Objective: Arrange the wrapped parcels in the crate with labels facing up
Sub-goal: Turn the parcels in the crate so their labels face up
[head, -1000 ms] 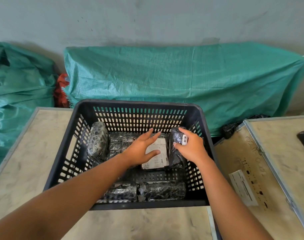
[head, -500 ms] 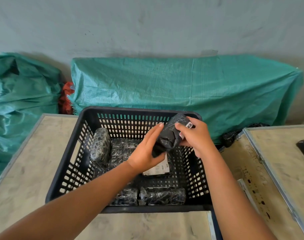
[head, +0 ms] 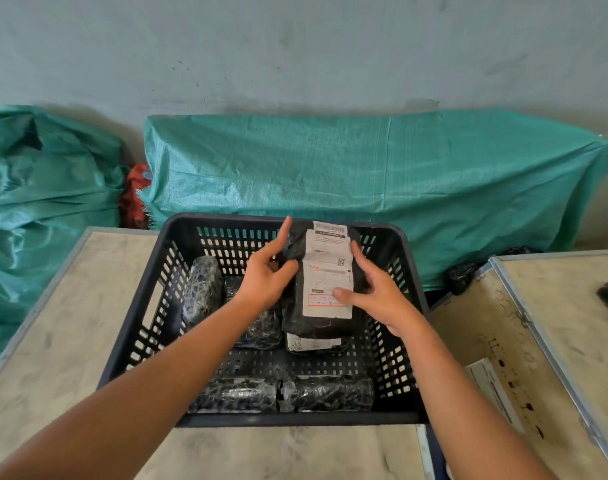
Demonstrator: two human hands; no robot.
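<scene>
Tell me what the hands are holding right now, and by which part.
Both hands hold one black wrapped parcel above the crate, label up. The left hand grips its left edge; the right hand grips the right edge, thumb on the label.

The crate (head: 404, 258) sits on the counter (head: 70, 323); parcels (head: 202, 292) lie inside — two along its near wall, others farther back. A tarp (head: 399, 174) lies behind.
</scene>
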